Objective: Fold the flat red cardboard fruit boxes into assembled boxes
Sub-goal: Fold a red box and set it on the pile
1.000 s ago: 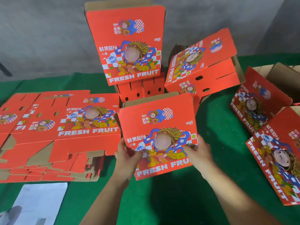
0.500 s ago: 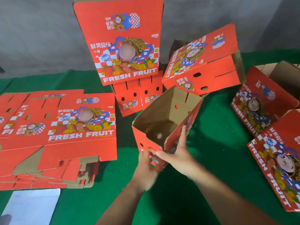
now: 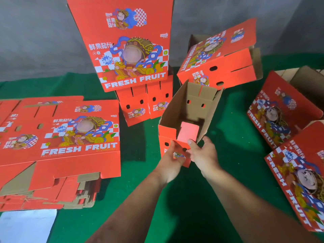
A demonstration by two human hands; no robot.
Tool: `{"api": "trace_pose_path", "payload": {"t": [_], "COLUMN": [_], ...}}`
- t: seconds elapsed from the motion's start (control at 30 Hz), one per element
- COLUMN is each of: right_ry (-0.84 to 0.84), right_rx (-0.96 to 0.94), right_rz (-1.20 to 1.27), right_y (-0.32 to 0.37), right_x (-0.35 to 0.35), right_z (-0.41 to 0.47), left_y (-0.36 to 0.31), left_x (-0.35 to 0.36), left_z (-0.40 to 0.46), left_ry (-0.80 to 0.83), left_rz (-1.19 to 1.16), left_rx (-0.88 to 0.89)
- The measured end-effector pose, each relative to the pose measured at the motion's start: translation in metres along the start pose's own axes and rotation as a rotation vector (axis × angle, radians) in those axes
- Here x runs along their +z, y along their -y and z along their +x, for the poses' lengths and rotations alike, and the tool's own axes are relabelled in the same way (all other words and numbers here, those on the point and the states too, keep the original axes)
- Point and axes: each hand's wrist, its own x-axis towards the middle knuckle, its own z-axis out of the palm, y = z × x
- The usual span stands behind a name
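Observation:
A red fruit box [image 3: 194, 109], opened into a tube, stands on the green table with its brown inside facing me. One red end flap [image 3: 188, 133] is bent inward into the opening. My left hand [image 3: 172, 157] grips the near end panel from the left. My right hand [image 3: 203, 150] holds the near corner, thumb on the folded flap's edge. A stack of flat red boxes [image 3: 59, 137] lies at the left.
Assembled boxes stand at the back: a tall one [image 3: 126, 42] on a lower box [image 3: 145, 104], and a tilted one [image 3: 219, 55]. Two more boxes [image 3: 284, 111] [image 3: 301, 176] lie at the right. A white sheet [image 3: 26, 225] sits at the bottom left.
The box went from its printed face toward me to an open tube with the inside showing. One end flap has since been pushed inward. Both hands moved to the near end.

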Motion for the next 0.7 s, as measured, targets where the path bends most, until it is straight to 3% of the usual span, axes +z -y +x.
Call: {"api": "trace_pose_path", "payload": {"t": [0.07,0.2,0.37,0.5,0.6,0.7], "right_ry": [-0.054,-0.073,-0.045,0.063,0.252,0.43], "right_rx": [0.032,0.135,0.065,-0.021,-0.007,0.039], "right_rz": [0.05,0.384,0.354,0.246,0.138,0.049], "right_y": [-0.003,-0.006,-0.004,0.007,0.012,0.012], "right_x": [0.001,0.01,0.046,0.071,0.087,0.106], "right_z": [-0.005,-0.033,-0.078,-0.104,-0.124,-0.146], "left_y": [-0.003,-0.008,-0.01,-0.003,0.011,0.035], "left_x": [-0.001,-0.003,-0.007,-0.027,-0.063,-0.113], "left_z": [-0.002,-0.018,-0.043,-0.069,-0.091,-0.107], "left_ry": [-0.048,-0.147,-0.248,-0.352,-0.462,-0.601], "left_rz": [-0.038,-0.203,-0.397,-0.376,-0.134,0.538], "left_rx": [0.017,-0.03,-0.008,0.063,0.154,0.119]}}
